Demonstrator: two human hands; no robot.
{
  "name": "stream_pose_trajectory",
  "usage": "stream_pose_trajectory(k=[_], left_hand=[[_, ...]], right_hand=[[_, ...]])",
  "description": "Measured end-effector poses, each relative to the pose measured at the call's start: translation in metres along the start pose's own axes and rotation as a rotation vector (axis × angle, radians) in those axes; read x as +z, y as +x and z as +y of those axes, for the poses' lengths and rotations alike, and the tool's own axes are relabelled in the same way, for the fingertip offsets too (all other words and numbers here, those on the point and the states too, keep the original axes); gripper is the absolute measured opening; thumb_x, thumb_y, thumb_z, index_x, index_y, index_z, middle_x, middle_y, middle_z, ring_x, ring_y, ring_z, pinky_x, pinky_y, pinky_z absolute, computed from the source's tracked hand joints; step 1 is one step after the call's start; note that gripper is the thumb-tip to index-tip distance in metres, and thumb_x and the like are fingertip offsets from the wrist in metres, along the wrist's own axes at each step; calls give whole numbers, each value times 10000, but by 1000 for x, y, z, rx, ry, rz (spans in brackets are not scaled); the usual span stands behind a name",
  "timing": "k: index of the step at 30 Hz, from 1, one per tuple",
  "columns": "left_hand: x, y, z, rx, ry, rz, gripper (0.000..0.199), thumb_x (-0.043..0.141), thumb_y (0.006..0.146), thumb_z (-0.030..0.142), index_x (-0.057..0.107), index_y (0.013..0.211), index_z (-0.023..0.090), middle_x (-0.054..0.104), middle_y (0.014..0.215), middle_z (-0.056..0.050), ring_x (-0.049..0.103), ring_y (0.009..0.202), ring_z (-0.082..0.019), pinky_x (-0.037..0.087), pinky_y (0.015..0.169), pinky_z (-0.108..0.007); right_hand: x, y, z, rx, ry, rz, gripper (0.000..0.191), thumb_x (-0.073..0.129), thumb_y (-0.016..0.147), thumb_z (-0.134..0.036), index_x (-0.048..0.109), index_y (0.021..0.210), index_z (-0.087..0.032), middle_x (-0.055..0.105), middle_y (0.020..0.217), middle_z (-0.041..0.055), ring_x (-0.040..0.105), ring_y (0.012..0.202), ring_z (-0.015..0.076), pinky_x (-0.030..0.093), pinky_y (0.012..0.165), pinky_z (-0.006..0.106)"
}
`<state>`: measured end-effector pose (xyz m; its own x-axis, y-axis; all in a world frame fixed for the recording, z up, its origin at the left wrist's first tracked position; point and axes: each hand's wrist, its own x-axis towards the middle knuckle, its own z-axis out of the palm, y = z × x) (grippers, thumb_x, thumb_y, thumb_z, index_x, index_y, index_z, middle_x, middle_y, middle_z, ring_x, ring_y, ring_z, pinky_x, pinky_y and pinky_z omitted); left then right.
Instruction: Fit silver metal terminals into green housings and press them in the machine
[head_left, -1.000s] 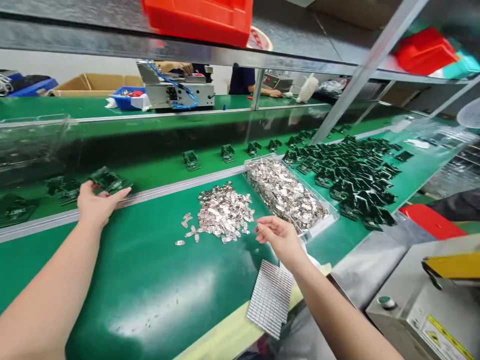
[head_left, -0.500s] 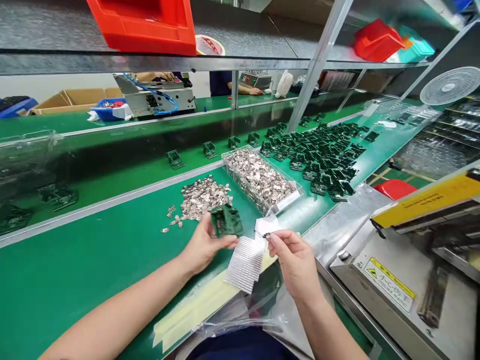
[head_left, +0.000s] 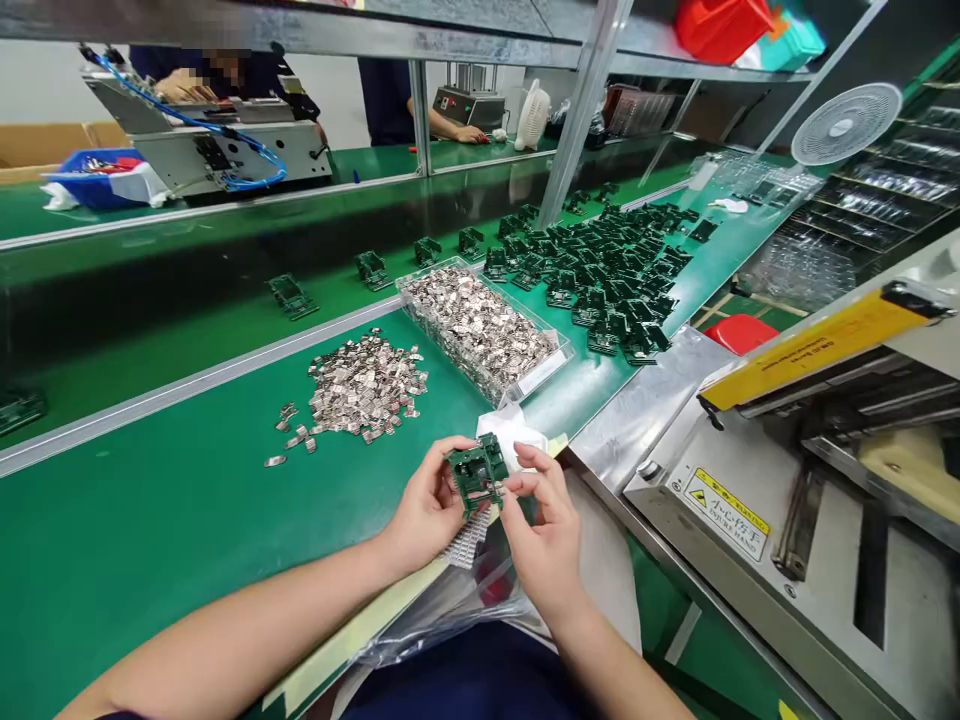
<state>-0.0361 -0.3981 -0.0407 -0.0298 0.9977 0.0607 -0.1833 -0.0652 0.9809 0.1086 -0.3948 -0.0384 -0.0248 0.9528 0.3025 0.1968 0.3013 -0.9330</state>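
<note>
My left hand (head_left: 427, 510) is closed on a green circuit board (head_left: 478, 470), gripping its left side and tilting it up above the front edge of the bench. At the board's lower right edge, the thumb and index finger of my right hand (head_left: 541, 515) pinch a small metal part (head_left: 501, 487), mostly hidden by the fingertips; the other fingers are raised. Beyond my hands lies a loose pile of small metal parts (head_left: 367, 385). To its right, a clear plastic box (head_left: 517, 385) is filled with more of them. A ridged silvery sheet (head_left: 469, 540) shows partly beneath my hands.
Many green boards (head_left: 600, 270) crowd the bench behind the box, and several stand on the ledge. White tissue (head_left: 510, 430) lies by my right hand. At the right is a metal machine (head_left: 705, 480) with a yellow bar (head_left: 817, 350). Co-workers sit across the line.
My right hand has brought the small metal part left to the circuit board. The board has turned in my left hand, and both hands are now together. The view has shifted right and down.
</note>
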Motion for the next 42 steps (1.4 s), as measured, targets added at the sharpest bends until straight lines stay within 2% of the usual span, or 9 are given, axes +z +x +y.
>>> stream_pose_trajectory(k=[4, 12, 15, 18, 22, 27, 30, 35, 42], left_hand=[[-3, -2, -4, 17, 5, -34, 446, 732, 761, 202, 506, 1144, 233, 560, 843, 17, 519, 698, -80, 458, 627, -159], [-3, -5, -10, 43, -30, -102, 385, 678, 822, 215, 502, 1164, 238, 566, 901, -5, 541, 731, -92, 465, 635, -173], [-5, -8, -12, 40, -38, -122, 350, 629, 866, 258, 489, 1186, 236, 578, 928, -27, 567, 781, -120, 500, 683, -213], [-6, -10, -15, 14, -11, -106, 335, 596, 888, 324, 497, 1189, 214, 594, 903, -46, 571, 735, -135, 511, 647, -236], [-7, -12, -16, -7, 54, -46, 389, 631, 857, 379, 519, 1184, 200, 607, 830, -39, 561, 657, -135, 496, 581, -233], [-4, -14, -11, -31, 76, -29, 370, 615, 870, 355, 494, 1186, 205, 614, 810, -24, 549, 657, -127, 500, 594, -228], [-2, -15, -8, -53, 51, -28, 338, 599, 884, 327, 474, 1173, 207, 608, 794, -13, 549, 647, -120, 506, 598, -229], [1, -17, -4, -55, 22, -32, 302, 596, 885, 289, 469, 1148, 217, 611, 792, -2, 575, 645, -115, 516, 604, -225], [5, -22, 0, -58, 59, -7, 272, 609, 851, 256, 497, 1093, 206, 577, 796, -1, 569, 662, -118, 522, 595, -219]], right_hand=[[6, 1, 5, -12, -67, -32, 49, 617, 843, -207, 647, 805, -215, 533, 1248, 103, 491, 1208, 278, 376, 1015, 442], [8, -2, 3, -28, -139, 13, 51, 623, 848, -219, 625, 798, -211, 536, 1250, 102, 520, 1173, 267, 400, 998, 430], [9, -3, 4, -20, -159, 14, 64, 608, 862, -239, 620, 808, -207, 540, 1237, 106, 528, 1158, 268, 422, 962, 417], [9, -4, 6, -7, -157, 5, 66, 601, 870, -243, 611, 817, -206, 549, 1207, 101, 554, 1089, 253, 466, 857, 367], [10, -7, 3, 79, 6, -33, 40, 595, 888, -239, 593, 864, -206, 595, 1066, 73, 590, 929, 206, 492, 709, 294], [13, -6, -4, 280, 284, -47, 106, 665, 849, -278, 596, 853, -198, 614, 824, 20, 591, 676, 151, 520, 586, 253], [14, -4, -6, 348, 368, -28, 169, 718, 797, -315, 597, 796, -197, 616, 779, 17, 595, 645, 157, 527, 545, 255], [16, -5, -5, 383, 420, -7, 257, 753, 756, -396, 584, 744, -204, 600, 772, 22, 578, 597, 160, 535, 508, 280], [16, -16, -3, 391, 483, 27, 250, 775, 734, -351, 576, 727, -202, 589, 730, 7, 548, 566, 142, 518, 498, 265]])
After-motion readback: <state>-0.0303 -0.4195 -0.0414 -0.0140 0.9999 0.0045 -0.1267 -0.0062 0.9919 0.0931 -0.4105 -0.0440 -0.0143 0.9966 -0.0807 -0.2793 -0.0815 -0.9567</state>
